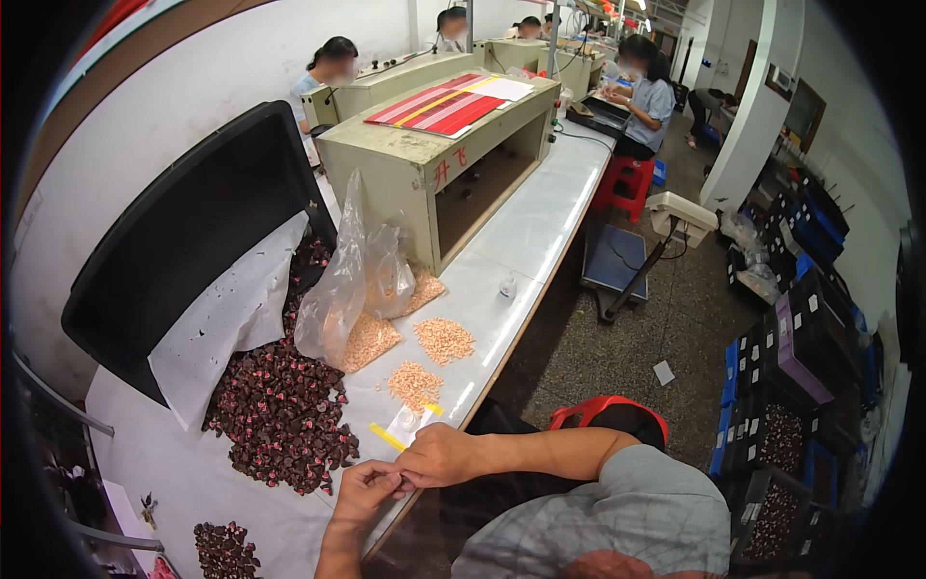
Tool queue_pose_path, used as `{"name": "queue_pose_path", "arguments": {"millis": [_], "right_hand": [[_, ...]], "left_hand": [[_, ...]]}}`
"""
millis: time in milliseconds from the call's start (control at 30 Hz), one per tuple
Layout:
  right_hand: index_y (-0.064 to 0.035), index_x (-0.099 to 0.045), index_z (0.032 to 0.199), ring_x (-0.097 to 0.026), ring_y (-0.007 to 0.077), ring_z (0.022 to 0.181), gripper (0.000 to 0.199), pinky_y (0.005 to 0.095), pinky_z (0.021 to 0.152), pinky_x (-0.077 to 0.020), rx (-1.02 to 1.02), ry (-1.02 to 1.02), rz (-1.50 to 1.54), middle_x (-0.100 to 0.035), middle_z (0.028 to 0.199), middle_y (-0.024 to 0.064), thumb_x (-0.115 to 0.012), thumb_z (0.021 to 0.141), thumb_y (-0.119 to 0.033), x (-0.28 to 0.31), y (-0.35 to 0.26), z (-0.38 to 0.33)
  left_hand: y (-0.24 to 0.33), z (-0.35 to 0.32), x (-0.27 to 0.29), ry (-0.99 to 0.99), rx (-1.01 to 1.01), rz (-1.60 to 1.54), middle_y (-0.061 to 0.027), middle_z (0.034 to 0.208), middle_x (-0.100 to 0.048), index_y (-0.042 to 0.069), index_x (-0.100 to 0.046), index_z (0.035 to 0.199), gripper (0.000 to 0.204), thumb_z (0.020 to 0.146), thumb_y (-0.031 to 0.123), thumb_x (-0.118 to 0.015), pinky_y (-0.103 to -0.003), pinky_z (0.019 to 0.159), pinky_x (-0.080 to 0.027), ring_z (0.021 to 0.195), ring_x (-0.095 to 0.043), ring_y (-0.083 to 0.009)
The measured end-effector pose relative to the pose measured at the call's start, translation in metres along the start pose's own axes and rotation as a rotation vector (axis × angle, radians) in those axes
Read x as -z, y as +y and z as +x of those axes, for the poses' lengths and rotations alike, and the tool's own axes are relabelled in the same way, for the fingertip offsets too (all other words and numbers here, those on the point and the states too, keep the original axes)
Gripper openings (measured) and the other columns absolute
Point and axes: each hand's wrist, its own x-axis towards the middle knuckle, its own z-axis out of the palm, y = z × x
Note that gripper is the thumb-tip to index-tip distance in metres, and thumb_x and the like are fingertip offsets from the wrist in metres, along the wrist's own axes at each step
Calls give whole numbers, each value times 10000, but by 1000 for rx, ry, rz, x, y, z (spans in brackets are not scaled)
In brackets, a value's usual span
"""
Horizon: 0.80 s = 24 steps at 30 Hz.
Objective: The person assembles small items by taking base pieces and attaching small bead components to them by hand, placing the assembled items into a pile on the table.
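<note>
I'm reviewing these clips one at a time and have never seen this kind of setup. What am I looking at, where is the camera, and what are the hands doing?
There is no robot: the single picture comes from a fisheye camera on a person's head, looking down, so edges bend. The left hand and right hand meet at the white workbench edge, pinching something too small to identify. On the bench lie a heap of dark small parts, small piles of pale orange pieces, a clear plastic bag and a beige box-shaped machine. Other people sit farther along.
</note>
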Motion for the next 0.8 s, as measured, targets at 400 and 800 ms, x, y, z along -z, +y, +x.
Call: {"name": "queue_pose_path", "arguments": {"millis": [400, 800], "right_hand": [[-96, -599, 818, -591, 344, 503, 137, 446, 478, -475, -99, -148, -50, -557, 565, 103, -704, 762, -162, 47, 18, 27], [-93, -585, 777, -611, 281, 491, 98, 406, 469, -482, -30, -365, -370, -583, 552, 65, -682, 763, -103, 62, 44, 46]], "left_hand": [[7, -4, 6, 100, 113, 192, -146, 994, -711, -72, -646, 1144, 250, 934, 63, -654, -254, 730, -556, 899, -703, -193], [5, 0, 8, 113, 48, 87, -138, 1107, -690, -48, -636, 1180, 266, 934, 53, -655, -270, 776, -560, 954, -702, -187]]}}
